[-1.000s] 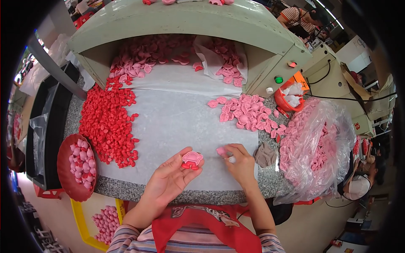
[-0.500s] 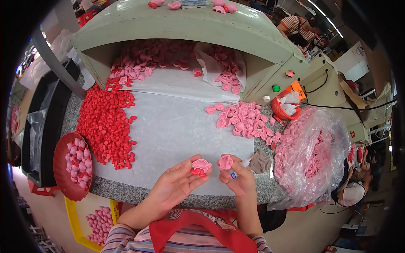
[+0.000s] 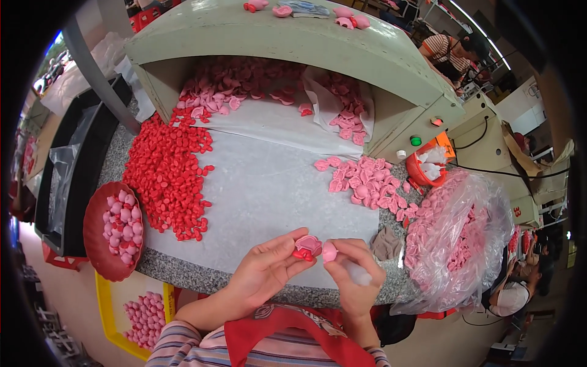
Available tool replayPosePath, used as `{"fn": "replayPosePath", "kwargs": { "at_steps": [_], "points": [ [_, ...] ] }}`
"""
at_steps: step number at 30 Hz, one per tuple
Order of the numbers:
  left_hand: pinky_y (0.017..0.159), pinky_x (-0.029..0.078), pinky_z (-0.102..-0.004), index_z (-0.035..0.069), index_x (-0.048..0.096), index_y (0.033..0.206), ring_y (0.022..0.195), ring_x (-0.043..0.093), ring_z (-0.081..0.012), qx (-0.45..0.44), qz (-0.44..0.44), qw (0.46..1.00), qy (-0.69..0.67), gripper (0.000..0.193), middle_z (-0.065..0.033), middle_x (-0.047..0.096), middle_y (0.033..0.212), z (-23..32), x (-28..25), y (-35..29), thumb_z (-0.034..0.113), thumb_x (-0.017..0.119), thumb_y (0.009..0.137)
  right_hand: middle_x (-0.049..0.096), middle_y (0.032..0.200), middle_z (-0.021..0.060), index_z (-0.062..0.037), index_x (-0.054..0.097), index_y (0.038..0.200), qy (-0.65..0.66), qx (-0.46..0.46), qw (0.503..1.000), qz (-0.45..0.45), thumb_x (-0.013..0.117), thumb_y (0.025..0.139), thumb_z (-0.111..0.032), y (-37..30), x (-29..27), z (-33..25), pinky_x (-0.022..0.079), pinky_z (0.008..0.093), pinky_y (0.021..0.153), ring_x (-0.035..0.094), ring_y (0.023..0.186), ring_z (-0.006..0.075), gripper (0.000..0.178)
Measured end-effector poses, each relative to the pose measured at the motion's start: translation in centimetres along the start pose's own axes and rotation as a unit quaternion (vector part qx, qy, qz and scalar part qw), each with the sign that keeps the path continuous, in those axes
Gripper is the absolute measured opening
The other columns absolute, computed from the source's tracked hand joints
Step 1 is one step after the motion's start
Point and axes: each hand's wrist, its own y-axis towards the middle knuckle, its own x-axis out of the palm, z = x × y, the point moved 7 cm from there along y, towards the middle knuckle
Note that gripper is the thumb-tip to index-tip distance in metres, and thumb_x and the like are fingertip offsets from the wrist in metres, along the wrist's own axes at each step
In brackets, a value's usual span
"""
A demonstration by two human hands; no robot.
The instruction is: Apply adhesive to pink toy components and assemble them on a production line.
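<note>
The left hand (image 3: pixel 262 271) has its fingers holding a pink-and-red piece (image 3: pixel 307 246) over the near side of the table (image 3: pixel 202 280); the right hand (image 3: pixel 353 296) has its fingers pinching a pink shell (image 3: pixel 329 252) just right of it, plus a whitish bottle (image 3: pixel 358 274); red pieces (image 3: pixel 165 174) are heaped far left.

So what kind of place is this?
Most likely a factory or workshop: there's a big heap of red pieces, a clear bag full of pink pieces, and a big pale box with a green light or button.
</note>
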Motion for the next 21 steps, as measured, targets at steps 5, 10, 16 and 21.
{"fn": "replayPosePath", "kwargs": {
  "at_steps": [5, 10, 16, 21],
  "points": [
    [0.093, 0.042, -0.0342, -0.002, 0.046, 0.119, 0.108, 0.051, -0.0214, 0.017, 0.001, 0.999, 0.031, 0.035, -0.0135, 0.053, 0.114, -0.1, -0.1, -0.2, 0.016, 0.047, 0.089, 0.057, 0.092, 0.0173, 0.0035, 0.058, 0.097, -0.132, -0.108, 0.985, 0.001, 0.068, 0.064, 0.009, -0.3, 1.9, -2.4, 0.049, 0.0243, 0.055, 0.058, 0.074, 0.0196, 0.034],
    [0.091, 0.043, -0.034, -0.002, 0.047, 0.118, 0.108, 0.05, -0.021, 0.057, 0.003, 0.997, 0.055, 0.033, -0.0141, 0.052, 0.116, 0.5, 0.2, -0.6, 0.012, 0.049, 0.088, 0.057, 0.092, 0.0183, 0.0037, 0.058, 0.097, -0.153, -0.139, 0.978, 0.009, 0.068, 0.065, 0.008, -0.6, 2.2, -2.5, 0.051, 0.0245, 0.052, 0.058, 0.077, 0.0218, 0.034],
    [0.092, 0.042, -0.0344, -0.002, 0.048, 0.118, 0.109, 0.05, -0.0215, 0.064, 0.002, 0.995, 0.07, 0.032, -0.015, 0.051, 0.117, 0.5, 0.2, -0.8, 0.01, 0.048, 0.088, 0.057, 0.092, 0.0186, 0.0035, 0.058, 0.097, -0.163, -0.151, 0.975, 0.006, 0.068, 0.066, 0.008, -0.8, 2.5, -2.4, 0.051, 0.0246, 0.052, 0.059, 0.078, 0.023, 0.033],
    [0.092, 0.042, -0.0345, -0.002, 0.049, 0.118, 0.109, 0.05, -0.0214, 0.077, -0.002, 0.993, 0.089, 0.031, -0.0149, 0.052, 0.117, 0.7, 0.5, -1.0, 0.008, 0.048, 0.088, 0.06, 0.09, 0.0144, -0.0004, 0.061, 0.094, -0.179, -0.132, 0.974, 0.031, 0.072, 0.063, 0.004, -1.2, 2.2, -2.3, 0.052, 0.0272, 0.062, 0.062, 0.076, 0.0238, 0.034]
  ]
}}
